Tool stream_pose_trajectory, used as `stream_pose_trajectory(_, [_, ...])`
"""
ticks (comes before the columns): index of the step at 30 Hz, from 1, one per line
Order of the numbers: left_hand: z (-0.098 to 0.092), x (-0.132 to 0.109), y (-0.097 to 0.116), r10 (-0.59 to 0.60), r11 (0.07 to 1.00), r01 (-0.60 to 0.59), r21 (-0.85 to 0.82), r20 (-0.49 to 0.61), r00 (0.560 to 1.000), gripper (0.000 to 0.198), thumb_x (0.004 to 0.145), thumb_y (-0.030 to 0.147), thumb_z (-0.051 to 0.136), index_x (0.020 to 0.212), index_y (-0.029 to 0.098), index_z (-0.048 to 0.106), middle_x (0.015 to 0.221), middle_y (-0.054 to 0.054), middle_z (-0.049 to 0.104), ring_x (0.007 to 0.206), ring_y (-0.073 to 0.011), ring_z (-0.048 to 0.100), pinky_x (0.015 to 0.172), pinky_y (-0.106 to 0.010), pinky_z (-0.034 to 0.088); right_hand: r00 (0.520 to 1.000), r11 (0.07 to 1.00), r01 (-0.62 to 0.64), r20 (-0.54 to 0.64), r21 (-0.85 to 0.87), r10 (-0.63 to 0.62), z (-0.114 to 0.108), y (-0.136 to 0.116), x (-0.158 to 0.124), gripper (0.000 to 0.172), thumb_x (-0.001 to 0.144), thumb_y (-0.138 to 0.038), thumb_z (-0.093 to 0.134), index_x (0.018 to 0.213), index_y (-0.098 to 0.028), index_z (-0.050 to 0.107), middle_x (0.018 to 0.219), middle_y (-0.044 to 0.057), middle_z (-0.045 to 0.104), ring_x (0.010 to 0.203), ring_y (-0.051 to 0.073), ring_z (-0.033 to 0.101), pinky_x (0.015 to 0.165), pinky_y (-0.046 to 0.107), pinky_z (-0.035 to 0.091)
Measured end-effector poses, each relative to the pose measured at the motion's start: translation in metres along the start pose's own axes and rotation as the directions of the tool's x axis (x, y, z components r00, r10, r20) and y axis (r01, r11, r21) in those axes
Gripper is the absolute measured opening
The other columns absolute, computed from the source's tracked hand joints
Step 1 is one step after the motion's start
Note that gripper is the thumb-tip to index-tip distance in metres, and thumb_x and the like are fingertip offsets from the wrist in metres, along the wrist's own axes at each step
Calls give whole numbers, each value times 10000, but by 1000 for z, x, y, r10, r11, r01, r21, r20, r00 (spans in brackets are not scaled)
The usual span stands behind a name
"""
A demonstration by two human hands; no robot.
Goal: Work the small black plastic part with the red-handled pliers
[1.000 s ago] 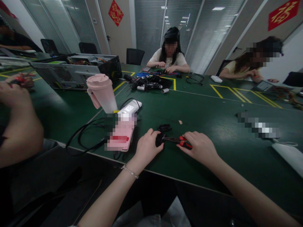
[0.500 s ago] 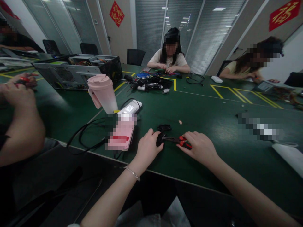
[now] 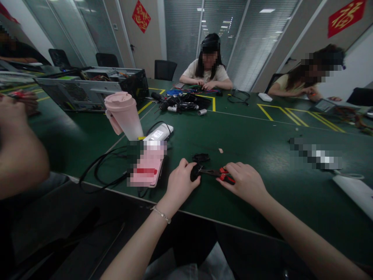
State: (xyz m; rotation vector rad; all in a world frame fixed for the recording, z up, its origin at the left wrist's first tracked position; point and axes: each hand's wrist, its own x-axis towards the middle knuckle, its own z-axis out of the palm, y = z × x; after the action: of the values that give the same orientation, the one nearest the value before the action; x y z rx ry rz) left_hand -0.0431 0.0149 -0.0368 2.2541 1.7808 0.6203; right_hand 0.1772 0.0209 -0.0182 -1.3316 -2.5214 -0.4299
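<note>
My left hand [image 3: 181, 182] is closed around a small black part [image 3: 194, 172], mostly hidden by the fingers; its kind is not plain. In my right hand [image 3: 244, 179] are long-nose pliers [image 3: 215, 173] with red and black handles, which my fingers wrap round. The jaws point left and their tips meet the black part near my left fingertips. Just beyond my left hand, another black piece [image 3: 201, 157] lies on the green table [image 3: 247, 136]. A small pinkish scrap [image 3: 220, 151] rests a little farther off.
Left of my hands lie a pink phone [image 3: 145, 171], a white device [image 3: 159, 132] and a black cable [image 3: 97, 171]. Behind them stand a pink cup [image 3: 124, 112] and an opened computer case [image 3: 93, 89]. A cordless drill [image 3: 167, 103] lies farther back. Other people sit around the table.
The view has shifted slightly, moving everything a little to the left. My hands keep the same hold on the black part and the pliers. At far left, a neighbour's arm has moved left.
</note>
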Motion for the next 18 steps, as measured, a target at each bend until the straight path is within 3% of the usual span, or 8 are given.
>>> stream_pose_trajectory(8, [2,0,-1,2,1000,-3,25,3,1000,407,772,374,556,1150,229,513,964,-27,482,752,-148,566,637,-247,453,994,994,-93,57,62,89,4,1,-1,363,780,-524,470,828,-172,550,734,52,584,642,154,504,591,271,354])
stream_pose_trajectory(18, [-1,-1,3,-20,999,20,40,-10,1000,380,776,360,553,1136,241,520,944,-20,492,753,-152,569,630,-251,447,1000,1000,-15,-1,4,15,1,-1,0,327,793,-474,475,822,-160,561,782,72,602,684,165,511,610,279,344])
